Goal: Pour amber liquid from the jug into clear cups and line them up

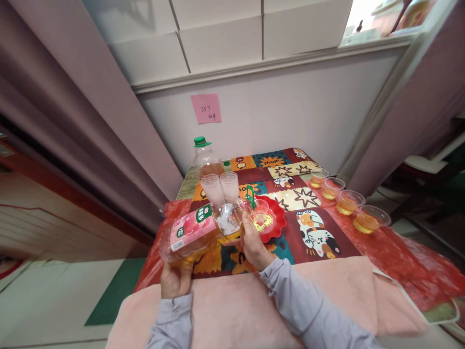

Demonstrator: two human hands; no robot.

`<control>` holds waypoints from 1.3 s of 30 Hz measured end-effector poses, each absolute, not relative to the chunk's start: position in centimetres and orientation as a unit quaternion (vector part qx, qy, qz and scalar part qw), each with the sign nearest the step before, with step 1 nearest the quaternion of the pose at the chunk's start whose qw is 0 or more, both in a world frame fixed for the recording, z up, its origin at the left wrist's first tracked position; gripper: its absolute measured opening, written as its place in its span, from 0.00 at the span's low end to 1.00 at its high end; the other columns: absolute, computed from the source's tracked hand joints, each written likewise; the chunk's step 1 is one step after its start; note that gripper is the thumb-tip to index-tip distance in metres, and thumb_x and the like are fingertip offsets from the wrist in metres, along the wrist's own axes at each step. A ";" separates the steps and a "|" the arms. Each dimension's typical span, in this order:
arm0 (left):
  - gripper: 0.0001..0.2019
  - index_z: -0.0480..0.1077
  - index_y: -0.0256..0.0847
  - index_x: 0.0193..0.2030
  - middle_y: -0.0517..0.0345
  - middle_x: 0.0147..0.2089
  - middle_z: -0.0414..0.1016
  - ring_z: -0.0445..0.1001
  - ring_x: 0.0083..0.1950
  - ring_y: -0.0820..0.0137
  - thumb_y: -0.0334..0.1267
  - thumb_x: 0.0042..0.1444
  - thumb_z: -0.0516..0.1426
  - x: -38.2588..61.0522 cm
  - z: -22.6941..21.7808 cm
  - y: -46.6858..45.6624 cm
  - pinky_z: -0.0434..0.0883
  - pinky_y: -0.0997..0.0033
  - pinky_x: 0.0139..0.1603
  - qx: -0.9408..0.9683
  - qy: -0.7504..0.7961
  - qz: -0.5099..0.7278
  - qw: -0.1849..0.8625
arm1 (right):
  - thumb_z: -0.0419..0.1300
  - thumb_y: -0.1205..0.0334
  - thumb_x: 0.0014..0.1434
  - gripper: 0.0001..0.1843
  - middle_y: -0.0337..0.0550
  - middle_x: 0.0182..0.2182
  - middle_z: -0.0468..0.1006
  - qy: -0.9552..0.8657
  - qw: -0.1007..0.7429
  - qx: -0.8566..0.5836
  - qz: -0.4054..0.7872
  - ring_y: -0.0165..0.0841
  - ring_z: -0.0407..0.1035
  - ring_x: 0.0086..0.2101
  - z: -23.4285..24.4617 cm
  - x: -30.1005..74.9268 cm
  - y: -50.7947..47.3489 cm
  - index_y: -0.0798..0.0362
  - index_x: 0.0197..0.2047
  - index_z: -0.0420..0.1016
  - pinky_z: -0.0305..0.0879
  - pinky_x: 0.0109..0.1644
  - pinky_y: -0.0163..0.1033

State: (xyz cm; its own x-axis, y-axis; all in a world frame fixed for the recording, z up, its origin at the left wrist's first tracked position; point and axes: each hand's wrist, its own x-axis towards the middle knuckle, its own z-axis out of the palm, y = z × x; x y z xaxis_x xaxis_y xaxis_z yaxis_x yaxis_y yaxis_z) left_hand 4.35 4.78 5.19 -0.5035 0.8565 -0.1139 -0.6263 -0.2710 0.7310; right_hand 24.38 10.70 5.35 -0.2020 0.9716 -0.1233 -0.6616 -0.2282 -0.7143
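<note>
A big clear juice bottle (194,230) with a pink label and amber liquid lies tilted on its side in front of me, its neck end toward the right. My left hand (177,278) holds its base from below, fingers partly hidden under it. My right hand (252,242) grips the bottle near the neck, thumb on the near side. Beyond the neck a clear plastic cup (260,209) stands on a red scalloped plate (279,224). A green plastic strip (250,195) shows by the bottle mouth. Whether liquid is flowing cannot be made out.
Two stacks of clear cups (229,184) stand behind the bottle. Farther back is another bottle (207,157) with a green cap. Several cups of amber liquid (348,202) line the right side. A pink cloth (232,310) covers the near edge; red plastic sheeting (417,261) lies at right.
</note>
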 end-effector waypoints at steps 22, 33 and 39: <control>0.18 0.77 0.45 0.58 0.51 0.52 0.84 0.82 0.41 0.62 0.40 0.64 0.57 4.2 5.2 5.1 0.83 0.63 0.37 0.130 0.403 0.768 0.480 | 0.58 0.33 0.66 0.35 0.45 0.58 0.80 -0.244 0.558 -0.293 0.737 0.41 0.80 0.47 5.9 24.5 10.7 0.42 0.68 0.68 0.85 0.37 0.45; 0.20 0.78 0.46 0.58 0.52 0.52 0.84 0.81 0.43 0.61 0.43 0.59 0.63 4.5 5.5 5.1 0.82 0.65 0.38 0.133 0.411 0.771 0.469 | 0.56 0.33 0.68 0.34 0.47 0.58 0.80 -0.246 0.553 -0.288 0.743 0.41 0.79 0.49 5.7 24.6 10.9 0.44 0.67 0.69 0.85 0.38 0.46; 0.24 0.76 0.45 0.61 0.49 0.53 0.84 0.81 0.43 0.60 0.44 0.58 0.65 4.2 5.0 5.1 0.82 0.61 0.41 0.155 0.384 0.768 0.489 | 0.57 0.34 0.67 0.34 0.45 0.58 0.80 -0.239 0.558 -0.292 0.739 0.41 0.80 0.49 5.7 24.5 10.9 0.41 0.70 0.66 0.85 0.38 0.46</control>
